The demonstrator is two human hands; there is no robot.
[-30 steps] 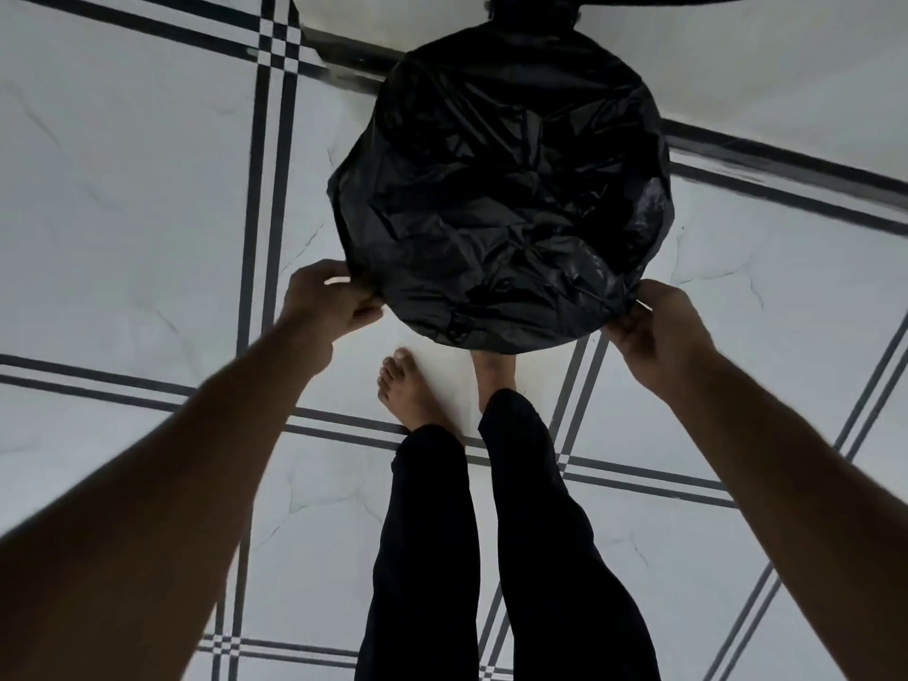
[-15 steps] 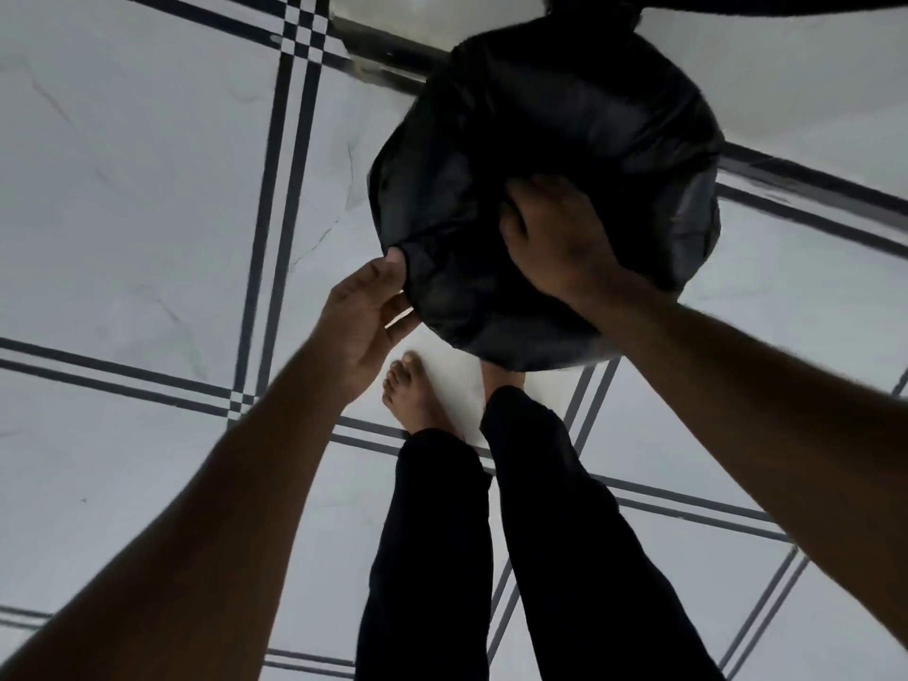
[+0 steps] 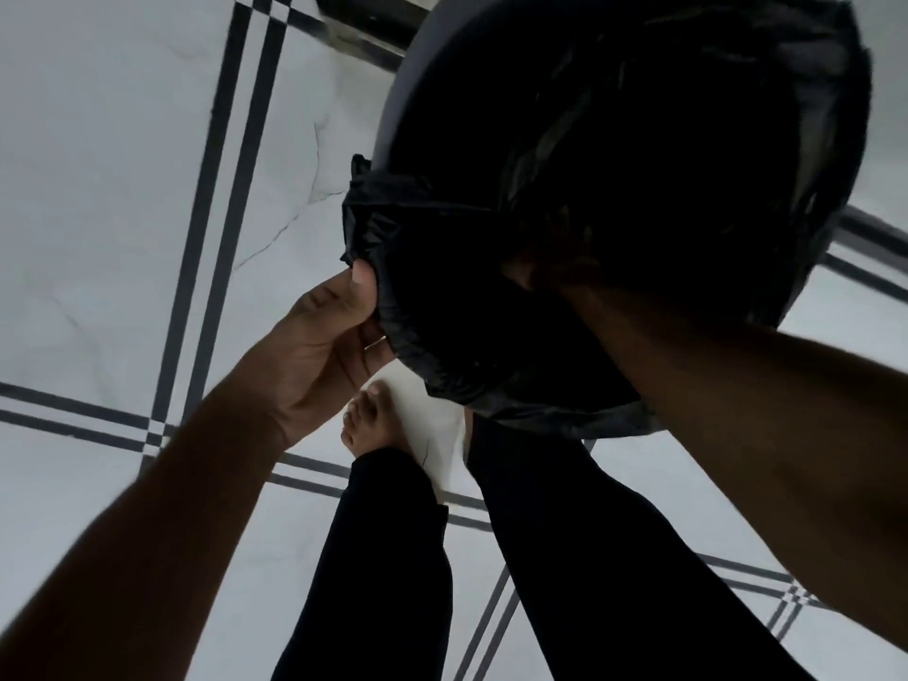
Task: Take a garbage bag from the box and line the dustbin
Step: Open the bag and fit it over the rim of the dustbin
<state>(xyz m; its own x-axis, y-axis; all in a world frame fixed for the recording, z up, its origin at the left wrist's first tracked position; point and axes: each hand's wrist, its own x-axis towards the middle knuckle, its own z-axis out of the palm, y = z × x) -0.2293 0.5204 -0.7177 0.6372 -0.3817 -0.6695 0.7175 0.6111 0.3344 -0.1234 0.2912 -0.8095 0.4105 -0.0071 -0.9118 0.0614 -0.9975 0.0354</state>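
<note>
garbage bag (image 3: 442, 307): thin black plastic film, crinkled, faint sheen on folds
dustbin (image 3: 393, 115): smooth matt grey rim, at 12 o'clock
floor (image 3: 98, 189): glossy white marble-look tile, dark inlaid stripes
trousers (image 3: 383, 557): matt black cloth, at 6 o'clock

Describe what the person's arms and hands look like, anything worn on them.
Both forearms are bare, with no sleeves in view. The left hand shows no glove, ring or watch. The right hand is in deep shadow, so rings cannot be ruled out there; its wrist looks bare.
</note>
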